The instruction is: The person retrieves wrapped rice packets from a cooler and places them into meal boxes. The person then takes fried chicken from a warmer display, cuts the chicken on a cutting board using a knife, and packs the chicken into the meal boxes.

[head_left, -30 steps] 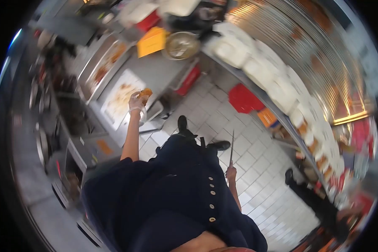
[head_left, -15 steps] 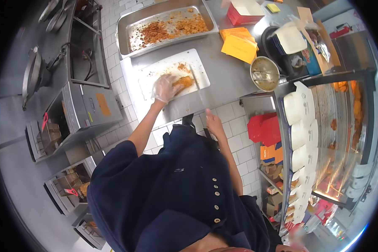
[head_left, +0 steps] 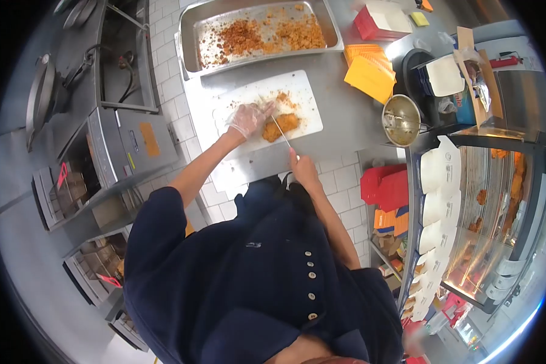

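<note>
Visibility findings: covered, clipped and illegible items

The knife (head_left: 283, 133) has its handle largely covered by the grip of the right hand (head_left: 306, 172); the blade's far end is hard to make out near the fingers of the left hand (head_left: 249, 119); contact between that hand and the fried piece (head_left: 290, 122) cannot be determined; the blade masks a strip of the piece; the left hand conceals part of the cutting board (head_left: 307, 115); the metal tray (head_left: 264, 60) and hanging pans (head_left: 79, 13) are clipped by the top edge; lettering on the dark shirt (head_left: 253, 245) and white boxes (head_left: 437, 194) is too small to read; a patch (head_left: 415, 341) at lower right is blurred.
</note>
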Demonstrator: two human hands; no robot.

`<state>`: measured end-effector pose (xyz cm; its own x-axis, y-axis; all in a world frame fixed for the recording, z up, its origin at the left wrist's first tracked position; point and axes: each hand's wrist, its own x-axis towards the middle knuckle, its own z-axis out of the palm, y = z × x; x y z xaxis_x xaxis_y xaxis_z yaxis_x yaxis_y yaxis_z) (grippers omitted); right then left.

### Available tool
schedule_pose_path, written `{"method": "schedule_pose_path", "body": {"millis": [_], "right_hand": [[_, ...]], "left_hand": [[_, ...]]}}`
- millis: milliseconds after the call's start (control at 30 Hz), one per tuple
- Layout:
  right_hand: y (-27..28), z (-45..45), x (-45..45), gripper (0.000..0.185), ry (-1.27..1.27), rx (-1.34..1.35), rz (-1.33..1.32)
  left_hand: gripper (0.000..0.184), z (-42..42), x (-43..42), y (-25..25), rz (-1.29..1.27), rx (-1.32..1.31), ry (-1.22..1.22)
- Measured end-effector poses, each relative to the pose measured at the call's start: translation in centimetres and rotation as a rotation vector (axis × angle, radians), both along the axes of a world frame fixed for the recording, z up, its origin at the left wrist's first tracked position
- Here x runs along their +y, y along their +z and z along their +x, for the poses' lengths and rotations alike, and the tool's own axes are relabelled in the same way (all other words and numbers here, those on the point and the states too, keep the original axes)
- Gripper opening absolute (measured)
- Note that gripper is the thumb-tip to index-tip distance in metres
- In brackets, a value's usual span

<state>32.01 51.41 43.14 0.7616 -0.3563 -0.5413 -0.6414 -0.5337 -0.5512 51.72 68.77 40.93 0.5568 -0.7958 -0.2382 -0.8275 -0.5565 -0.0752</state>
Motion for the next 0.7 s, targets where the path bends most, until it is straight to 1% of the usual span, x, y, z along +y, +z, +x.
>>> {"method": "schedule_pose_path", "body": {"millis": [33,67,100,133,200,233,267,300,333,367,400,467,500,533,567,600,633,667,700], "right_hand": [[-0.6,0.5,-0.8,0.078,-0.002,-0.014,-0.008],[-1.4,-0.1,-1.2,0.077,0.005,-0.009,0.093],[-2.2,-0.1,-1.7,0.077,0.011,-0.012,0.193],[-1.6,0.6,-2.1,0.077,0.011,-0.029,0.185],[1.4,0.3,-2.1,0.077,0.022,-0.023,0.129],[2.3,0.2,-1.8,0.077,0.011,-0.010,0.131],[3.0,0.3,-1.4,0.077,-0.015,0.006,0.049],[3.2,0.7,-1.4,0.078,-0.035,0.013,-0.036],[2.2,0.9,-1.6,0.078,-0.035,0.015,-0.035],[0.5,0.7,-1.6,0.077,-0.030,0.017,-0.024],[-1.1,0.5,-1.7,0.076,-0.033,0.014,-0.014],[-2.8,-0.2,-2.5,0.076,-0.024,0.007,0.012],[-3.4,0.1,-3.3,0.075,-0.009,-0.012,0.037],[-2.2,0.6,-3.8,0.075,-0.011,-0.030,0.026],[0.5,0.9,-3.9,0.075,-0.029,-0.028,0.042],[2.4,0.8,-3.9,0.076,-0.049,-0.015,0.064],[2.9,0.9,-4.0,0.076,-0.051,-0.011,0.065],[3.1,1.0,-4.0,0.077,-0.048,0.009,-0.009],[3.1,1.0,-4.1,0.078,-0.041,0.030,-0.082]], "left_hand": [[0.064,1.0,-1.1,1.8,0.040,0.039,0.009],[0.065,0.8,-1.4,2.8,0.087,0.092,0.016],[0.065,1.1,-0.7,1.0,0.084,0.085,0.012],[0.066,2.0,0.3,-2.5,-0.072,0.010,-0.022],[0.067,2.6,-0.4,-1.7,-0.227,-0.049,-0.063],[0.067,2.2,-1.8,3.9,-0.043,0.068,-0.039],[0.067,1.6,-2.5,6.9,0.142,0.184,-0.013],[0.067,1.5,-2.5,5.6,0.144,0.191,-0.015],[0.068,1.6,-2.4,3.5,0.005,0.106,-0.052],[0.069,1.7,-2.5,3.1,-0.133,0.019,-0.092],[0.069,2.1,-2.6,3.0,-0.131,0.017,-0.102],[0.069,2.0,-3.6,4.8,0.123,0.178,-0.040],[0.069,1.9,-3.8,5.6,0.114,0.163,-0.044],[0.067,1.7,-3.8,6.3,0.063,0.127,-0.052],[0.065,1.7,-3.9,6.7,0.015,0.098,-0.057],[0.065,2.0,-4.1,6.4,0.014,0.098,-0.059],[0.063,2.1,-4.3,5.9,-0.066,0.074,-0.089],[0.062,2.1,-4.3,5.3,-0.145,0.055,-0.116],[0.062,1.8,-4.4,4.5,-0.142,0.065,-0.111]]}}
